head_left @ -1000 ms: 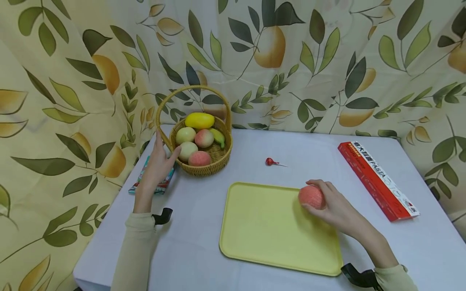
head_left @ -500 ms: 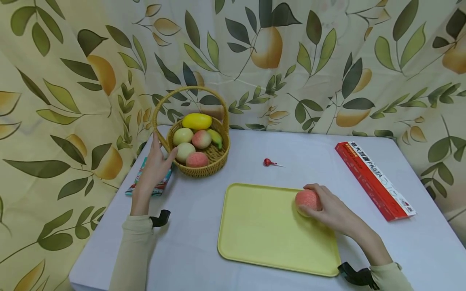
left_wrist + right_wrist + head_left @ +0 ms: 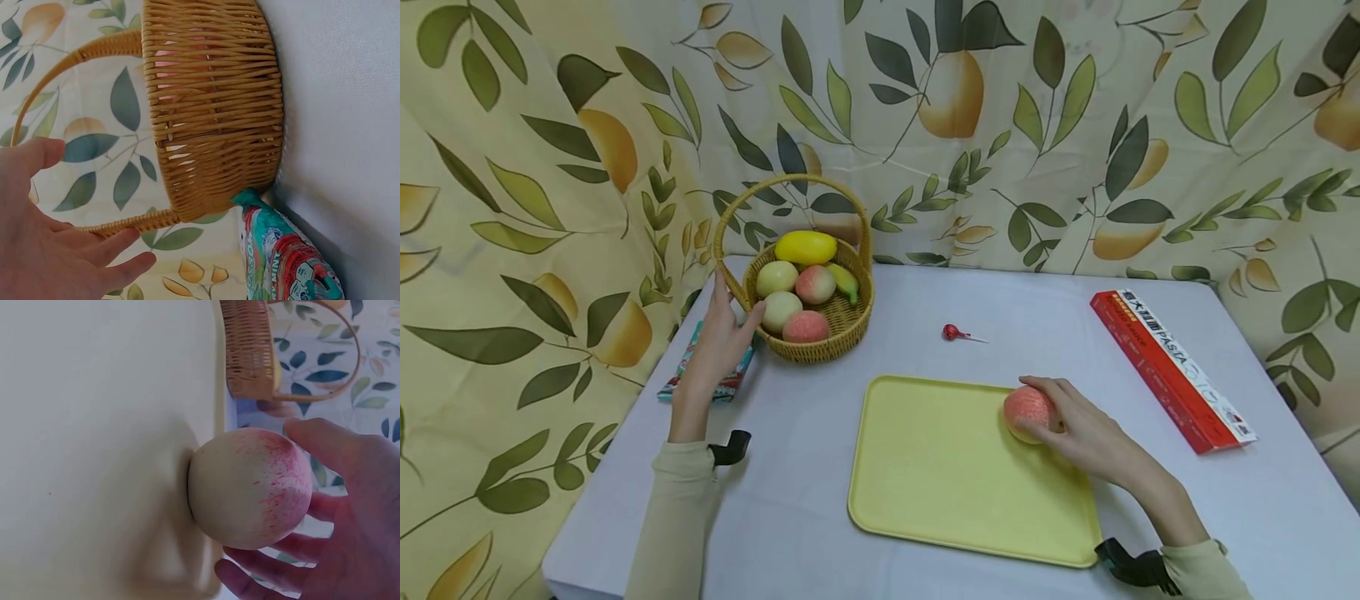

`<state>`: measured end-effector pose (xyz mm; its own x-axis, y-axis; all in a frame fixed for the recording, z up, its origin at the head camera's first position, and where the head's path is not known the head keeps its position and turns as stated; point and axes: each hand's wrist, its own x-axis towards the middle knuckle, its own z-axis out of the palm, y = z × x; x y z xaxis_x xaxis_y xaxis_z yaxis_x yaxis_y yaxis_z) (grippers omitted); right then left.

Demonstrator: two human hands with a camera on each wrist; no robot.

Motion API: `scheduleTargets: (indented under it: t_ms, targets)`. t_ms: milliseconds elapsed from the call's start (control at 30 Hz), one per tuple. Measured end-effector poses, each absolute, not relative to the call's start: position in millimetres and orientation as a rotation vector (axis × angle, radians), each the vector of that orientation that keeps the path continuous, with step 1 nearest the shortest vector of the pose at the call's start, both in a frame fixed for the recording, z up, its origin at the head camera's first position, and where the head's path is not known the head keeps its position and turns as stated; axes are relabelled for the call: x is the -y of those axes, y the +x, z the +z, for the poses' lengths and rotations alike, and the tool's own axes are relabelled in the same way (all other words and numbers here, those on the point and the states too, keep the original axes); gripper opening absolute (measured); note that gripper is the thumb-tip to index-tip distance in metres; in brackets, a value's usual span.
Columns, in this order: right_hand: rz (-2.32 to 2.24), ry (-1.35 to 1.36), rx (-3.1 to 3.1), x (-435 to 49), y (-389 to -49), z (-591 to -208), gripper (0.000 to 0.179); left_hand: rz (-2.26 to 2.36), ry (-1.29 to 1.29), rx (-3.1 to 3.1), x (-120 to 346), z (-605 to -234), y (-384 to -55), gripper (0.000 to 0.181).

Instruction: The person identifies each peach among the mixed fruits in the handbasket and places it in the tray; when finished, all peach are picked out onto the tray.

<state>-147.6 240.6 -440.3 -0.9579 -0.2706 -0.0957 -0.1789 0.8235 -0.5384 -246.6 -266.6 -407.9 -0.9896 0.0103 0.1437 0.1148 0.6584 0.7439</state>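
My right hand grips a pink peach over the tray's far right corner. In the right wrist view the peach is cream with a pink blush and sits right at the tray's surface, thumb on one side and fingers round the other. The tray is yellow and rectangular. At the far left, my left hand touches the handle of a wicker basket, its fingers fairly straight. Seen from the left wrist, fingers lie against the handle, the thumb apart. Inside the basket are several fruits, including a yellow one and another peach.
Under my left forearm lies a teal and red packet. A red lollipop lies behind the tray. On the right is a long red and white pasta box. A leaf-patterned curtain hangs behind the white table.
My right hand, holding the peach, has come slightly left and lower onto the tray. The left hand stays at the basket handle.
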Motion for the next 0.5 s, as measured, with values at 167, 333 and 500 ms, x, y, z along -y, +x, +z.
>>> scheduleTargets:
  t_ms: [167,333,500]
  targets:
    - [-0.813,-0.38,-2.854,-239.5,-145.6,-439.0,0.073,-1.247,-0.089,2.744,267.5,-407.8,-246.2,0.097]
    - [-0.813,-0.374,-2.857,-238.5,-145.5,-438.5,0.072,-1.267,-0.081,2.738,268.1,-408.6,-245.7,0.097]
    - [-0.808,-0.409,-2.897,-235.3,-147.3,-436.2,0.07,-1.256,-0.093,2.735,268.7,-409.6,-246.6,0.096]
